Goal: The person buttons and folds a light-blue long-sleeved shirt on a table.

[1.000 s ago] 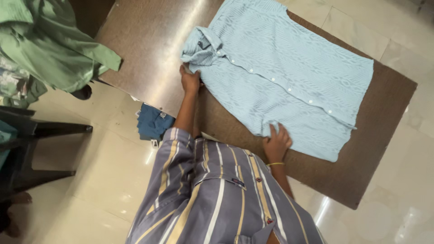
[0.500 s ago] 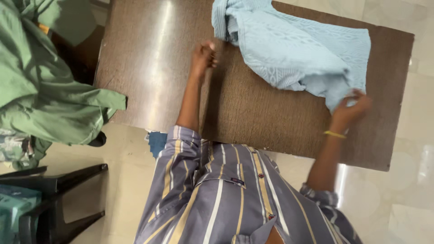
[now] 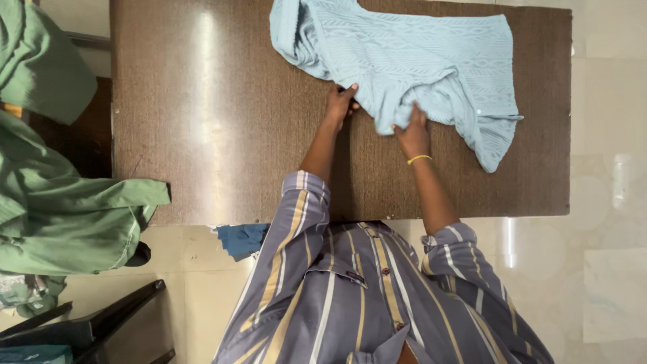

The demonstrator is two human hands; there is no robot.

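Note:
A pale blue knitted shirt (image 3: pixel 418 61) lies partly folded on the brown table (image 3: pixel 222 135), at its far middle and right. My left hand (image 3: pixel 339 102) rests on the shirt's near edge, fingers pinching the fabric. My right hand (image 3: pixel 412 132), with a yellow band on the wrist, grips a bunched fold of the same shirt just to the right. One corner of the shirt hangs down toward the table's near right side. My striped shirt sleeves fill the lower middle of the view.
Green garments (image 3: pixel 60 202) are heaped at the left beside the table's corner. A dark chair (image 3: pixel 94 327) stands at the lower left. A blue cloth (image 3: pixel 242 239) shows under the table's near edge. Pale floor tiles (image 3: pixel 606 236) lie to the right.
The shirt, spread flat a second ago, has been folded over on itself. Both hands have come together at the shirt's near edge, the right one moving in from the far right corner.

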